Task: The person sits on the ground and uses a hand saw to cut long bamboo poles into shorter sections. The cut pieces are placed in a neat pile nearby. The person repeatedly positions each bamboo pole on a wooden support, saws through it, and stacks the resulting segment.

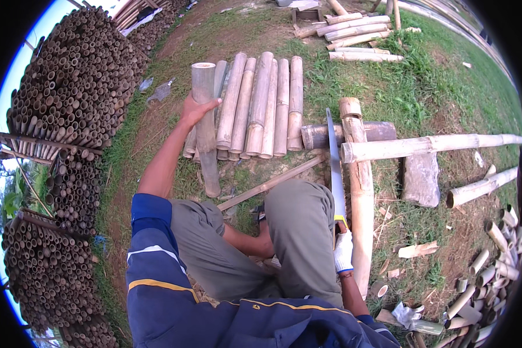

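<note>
1. Out on the grass (388, 87), the left hand (196, 109) is wrapped around a cut bamboo section (205, 124), fingers curled over its upper part; the pale, round tube stands nearly upright, its hollow top end showing and its foot on the ground.
2. Just behind it, a row of cut bamboo lengths (261, 107) lies side by side on the grass, smooth tan cylinders marked with darker node rings.
3. Down by the right knee, the right hand (343, 250), in a white knitted glove, is closed around the yellow-and-black handle of a handsaw (334, 168), whose long, flat steel blade points away from the person.
4. The blade runs just beside a thick bambooo post (359, 191), mottled brown and cream, and crosses a darker log (342, 134) lying under it.
5. A long bamboo pole (435, 145) rests across that post and stretches off right, above a flat grey stone (421, 178).
6. Over on the left, stacked bamboo poles (69, 93) show dozens of round hollow ends.
7. Far right, short offcuts (493, 261) litter the bare soil.
</note>
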Demonstrator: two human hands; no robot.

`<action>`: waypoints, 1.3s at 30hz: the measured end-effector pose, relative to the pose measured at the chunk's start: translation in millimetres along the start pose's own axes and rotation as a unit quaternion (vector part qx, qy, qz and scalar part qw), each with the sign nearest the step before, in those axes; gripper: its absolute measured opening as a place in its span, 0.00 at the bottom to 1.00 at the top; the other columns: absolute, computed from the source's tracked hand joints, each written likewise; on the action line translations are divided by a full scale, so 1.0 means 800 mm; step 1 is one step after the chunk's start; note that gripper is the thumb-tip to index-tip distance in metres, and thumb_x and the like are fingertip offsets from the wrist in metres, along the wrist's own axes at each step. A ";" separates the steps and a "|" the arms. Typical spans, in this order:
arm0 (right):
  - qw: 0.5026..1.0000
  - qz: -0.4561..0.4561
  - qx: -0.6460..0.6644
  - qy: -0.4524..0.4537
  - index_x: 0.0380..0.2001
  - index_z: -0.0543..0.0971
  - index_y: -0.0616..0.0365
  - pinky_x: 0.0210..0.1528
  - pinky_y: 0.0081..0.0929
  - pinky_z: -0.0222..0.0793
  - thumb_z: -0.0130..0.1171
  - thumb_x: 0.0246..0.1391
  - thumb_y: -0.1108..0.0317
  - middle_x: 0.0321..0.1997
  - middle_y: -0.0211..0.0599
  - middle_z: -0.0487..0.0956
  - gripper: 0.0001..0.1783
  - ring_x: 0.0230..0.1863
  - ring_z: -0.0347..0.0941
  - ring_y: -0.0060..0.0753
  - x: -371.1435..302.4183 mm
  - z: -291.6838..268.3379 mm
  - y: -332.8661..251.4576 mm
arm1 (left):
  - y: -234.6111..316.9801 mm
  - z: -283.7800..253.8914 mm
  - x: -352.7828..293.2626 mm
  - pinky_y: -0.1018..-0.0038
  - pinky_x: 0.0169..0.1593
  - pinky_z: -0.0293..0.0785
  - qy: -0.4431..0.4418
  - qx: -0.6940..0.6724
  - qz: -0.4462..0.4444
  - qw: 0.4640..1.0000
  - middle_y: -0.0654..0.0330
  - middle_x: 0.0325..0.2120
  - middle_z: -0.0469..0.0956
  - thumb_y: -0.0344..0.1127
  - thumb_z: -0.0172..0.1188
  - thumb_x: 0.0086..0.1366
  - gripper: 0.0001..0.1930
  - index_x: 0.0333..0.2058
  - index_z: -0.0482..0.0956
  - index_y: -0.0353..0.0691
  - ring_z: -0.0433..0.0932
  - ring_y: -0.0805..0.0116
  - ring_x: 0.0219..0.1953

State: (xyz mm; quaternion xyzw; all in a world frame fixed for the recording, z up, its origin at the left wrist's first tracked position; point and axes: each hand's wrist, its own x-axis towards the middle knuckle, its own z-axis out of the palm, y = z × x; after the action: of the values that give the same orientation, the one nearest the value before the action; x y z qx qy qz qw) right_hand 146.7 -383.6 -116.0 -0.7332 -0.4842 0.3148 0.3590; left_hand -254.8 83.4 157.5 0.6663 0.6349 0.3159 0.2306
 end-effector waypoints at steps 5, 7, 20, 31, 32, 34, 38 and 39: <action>0.997 0.069 0.033 -0.005 0.71 0.75 0.52 0.53 0.37 0.76 0.57 0.76 0.61 0.60 0.46 0.81 0.24 0.52 0.79 0.36 0.007 0.019 0.049 | -0.057 -0.068 -0.007 0.58 0.65 0.82 0.107 -0.105 -0.046 0.988 0.48 0.60 0.85 0.56 0.90 0.49 0.53 0.68 0.76 0.32 0.86 0.56 0.59; 0.979 0.118 0.166 -0.030 0.68 0.79 0.54 0.54 0.36 0.75 0.51 0.80 0.63 0.59 0.45 0.84 0.20 0.53 0.78 0.30 0.020 0.017 0.057 | -0.079 -0.075 -0.010 0.59 0.64 0.82 0.152 -0.171 -0.043 0.973 0.50 0.58 0.85 0.54 0.91 0.50 0.52 0.67 0.75 0.33 0.86 0.57 0.58; 0.987 0.139 0.080 0.029 0.67 0.80 0.54 0.55 0.35 0.75 0.52 0.80 0.62 0.57 0.43 0.85 0.19 0.52 0.79 0.31 -0.070 -0.078 0.074 | -0.127 -0.055 -0.027 0.57 0.67 0.80 0.164 -0.111 -0.002 0.980 0.44 0.62 0.82 0.61 0.86 0.57 0.53 0.70 0.71 0.32 0.84 0.53 0.62; 0.986 0.152 0.058 0.021 0.67 0.80 0.54 0.55 0.35 0.75 0.52 0.80 0.62 0.56 0.43 0.86 0.19 0.52 0.79 0.31 -0.089 -0.099 0.071 | -0.097 0.089 0.062 0.56 0.70 0.77 0.051 0.031 0.018 0.998 0.45 0.67 0.80 0.61 0.87 0.53 0.58 0.76 0.67 0.40 0.81 0.51 0.67; 0.986 0.154 0.057 0.019 0.67 0.80 0.54 0.55 0.35 0.75 0.52 0.81 0.62 0.56 0.43 0.86 0.19 0.52 0.79 0.31 -0.093 -0.101 0.071 | -0.097 0.095 0.055 0.56 0.69 0.77 0.046 0.038 0.005 0.998 0.47 0.66 0.81 0.60 0.86 0.53 0.56 0.74 0.68 0.43 0.81 0.50 0.67; 0.986 0.154 0.057 0.015 0.67 0.80 0.54 0.55 0.35 0.75 0.52 0.81 0.62 0.56 0.43 0.86 0.19 0.51 0.79 0.31 -0.096 -0.106 0.070 | -0.100 0.105 0.038 0.56 0.68 0.77 0.039 0.054 -0.021 0.998 0.51 0.63 0.82 0.59 0.86 0.52 0.52 0.72 0.72 0.47 0.81 0.48 0.65; 0.984 0.166 0.055 0.027 0.67 0.80 0.54 0.55 0.35 0.75 0.52 0.81 0.62 0.56 0.43 0.86 0.19 0.51 0.79 0.31 -0.112 -0.116 0.075 | -0.134 0.131 -0.047 0.52 0.68 0.75 0.099 0.069 0.014 0.993 0.52 0.60 0.82 0.61 0.83 0.58 0.48 0.70 0.73 0.45 0.79 0.48 0.65; 0.984 0.167 0.058 0.028 0.67 0.80 0.54 0.55 0.35 0.75 0.52 0.81 0.62 0.56 0.43 0.86 0.19 0.51 0.79 0.31 -0.114 -0.116 0.075 | -0.145 0.133 -0.083 0.51 0.69 0.74 0.119 0.064 -0.003 0.991 0.52 0.60 0.82 0.62 0.82 0.58 0.48 0.70 0.73 0.44 0.78 0.47 0.66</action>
State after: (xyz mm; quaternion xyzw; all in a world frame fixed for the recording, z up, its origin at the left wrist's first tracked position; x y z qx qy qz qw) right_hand 220.4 -506.1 -105.1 -0.7901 -0.3258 0.3774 0.3566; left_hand -260.0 37.5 -7.1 0.6358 0.6785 0.3507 0.1115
